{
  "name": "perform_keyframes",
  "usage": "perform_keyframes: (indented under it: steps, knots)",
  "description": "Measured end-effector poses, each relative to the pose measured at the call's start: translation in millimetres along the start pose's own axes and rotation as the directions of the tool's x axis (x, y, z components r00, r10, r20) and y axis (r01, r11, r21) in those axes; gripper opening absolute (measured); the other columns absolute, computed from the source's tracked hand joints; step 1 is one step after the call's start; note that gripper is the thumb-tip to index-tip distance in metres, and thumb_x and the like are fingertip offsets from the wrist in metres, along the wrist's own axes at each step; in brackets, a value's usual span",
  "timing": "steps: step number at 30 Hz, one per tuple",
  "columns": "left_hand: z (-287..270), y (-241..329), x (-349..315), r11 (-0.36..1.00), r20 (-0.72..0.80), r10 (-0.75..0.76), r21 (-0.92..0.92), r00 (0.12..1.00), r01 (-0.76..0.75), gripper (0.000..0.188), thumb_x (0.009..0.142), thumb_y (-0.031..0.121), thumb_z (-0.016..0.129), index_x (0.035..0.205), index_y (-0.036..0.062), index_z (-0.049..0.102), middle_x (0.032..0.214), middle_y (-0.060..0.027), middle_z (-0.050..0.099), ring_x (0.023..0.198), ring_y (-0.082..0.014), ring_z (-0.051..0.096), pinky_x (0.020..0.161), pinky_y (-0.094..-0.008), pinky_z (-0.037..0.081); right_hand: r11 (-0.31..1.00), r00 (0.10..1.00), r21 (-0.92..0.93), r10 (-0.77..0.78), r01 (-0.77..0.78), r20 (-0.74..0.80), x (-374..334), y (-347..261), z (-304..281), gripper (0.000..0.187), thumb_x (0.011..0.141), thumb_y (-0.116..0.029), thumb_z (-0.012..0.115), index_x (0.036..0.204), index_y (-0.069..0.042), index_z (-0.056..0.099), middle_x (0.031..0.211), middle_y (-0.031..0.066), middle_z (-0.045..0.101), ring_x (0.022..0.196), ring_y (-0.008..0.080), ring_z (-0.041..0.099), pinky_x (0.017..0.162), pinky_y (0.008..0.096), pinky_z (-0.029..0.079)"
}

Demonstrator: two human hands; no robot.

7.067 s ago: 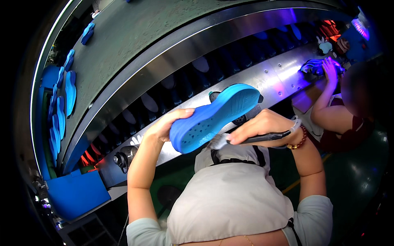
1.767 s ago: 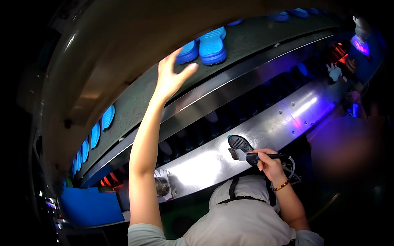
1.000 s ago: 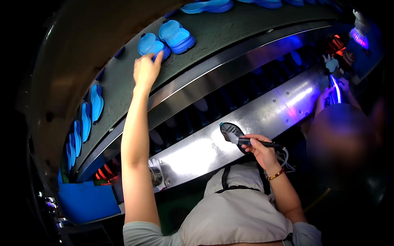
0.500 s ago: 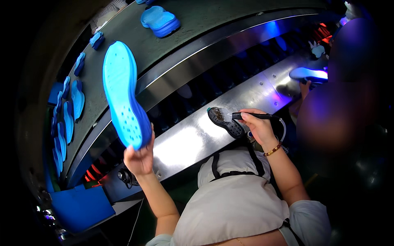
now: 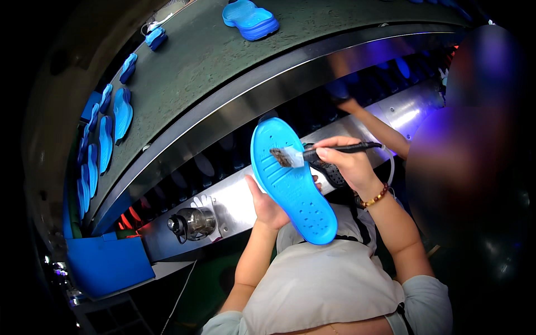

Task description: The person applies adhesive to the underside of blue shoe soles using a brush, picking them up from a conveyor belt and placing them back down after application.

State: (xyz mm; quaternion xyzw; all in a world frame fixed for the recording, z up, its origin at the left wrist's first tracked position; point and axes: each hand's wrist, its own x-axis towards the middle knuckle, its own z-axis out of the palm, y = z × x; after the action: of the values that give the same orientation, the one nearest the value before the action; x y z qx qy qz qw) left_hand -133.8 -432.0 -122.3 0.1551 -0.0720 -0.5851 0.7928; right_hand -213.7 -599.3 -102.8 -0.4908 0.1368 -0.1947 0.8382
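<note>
My left hand (image 5: pixel 268 207) is wrapped round the edge of a bright blue shoe sole (image 5: pixel 293 190), tilted in front of my apron. The sole has small holes at both ends and ridges across its middle. A flat brush (image 5: pixel 335 149) with a black handle and a thin pale tube is pinched in my right hand (image 5: pixel 349 163). Its dark bristles lie over the upper half of the sole, seemingly against it. Behind the sole and my right hand, a black perforated sole-shaped piece (image 5: pixel 330 173) is partly hidden on the metal ledge (image 5: pixel 239 205).
A dark green conveyor belt (image 5: pixel 190 72) curves past, carrying several blue soles (image 5: pixel 123 114) and a thick blue sole (image 5: pixel 250 20). A glass jug (image 5: pixel 199 223) stands on the ledge's left. Blue box (image 5: pixel 109 265) sits at lower left. At right, a co-worker's arm (image 5: pixel 382 127) reaches toward the dark rack.
My left hand has brought the blue sole down and right, from over the belt's edge to under the brush. The brush has left the black piece. The co-worker's arm has extended forward.
</note>
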Motion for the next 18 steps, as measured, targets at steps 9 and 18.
perform_keyframes:
  steps: [9,18]
  knots:
    - [12.9,-21.7,26.3,0.962,-0.389,0.267,0.166,0.881,-0.219,0.079,0.077,0.072,0.016,0.132,0.0159,0.029,0.129,-0.0123,0.039,0.117,-0.0292,0.038,0.099,-0.0449,0.029,0.775,0.957,-0.561,-0.247,0.291,0.155,18.9,-12.9,30.8,0.017,0.075,-0.005,0.062,0.090,0.001,0.063,0.084,0.0089,0.064,0.075,0.0108,0.060,0.065,0.0229,0.048]
    - [-18.6,24.6,7.9,0.944,-0.305,0.266,0.272,0.914,-0.184,0.082,0.076,0.073,0.019,0.122,0.0083,0.040,0.108,-0.0178,0.053,0.093,-0.0336,0.054,0.083,-0.0477,0.043,0.554,0.807,-0.658,-0.044,0.510,0.589,-36.4,-22.4,21.8,0.012,0.066,-0.010,0.062,0.076,-0.003,0.064,0.072,0.0122,0.062,0.066,0.0261,0.061,0.062,0.0311,0.048]
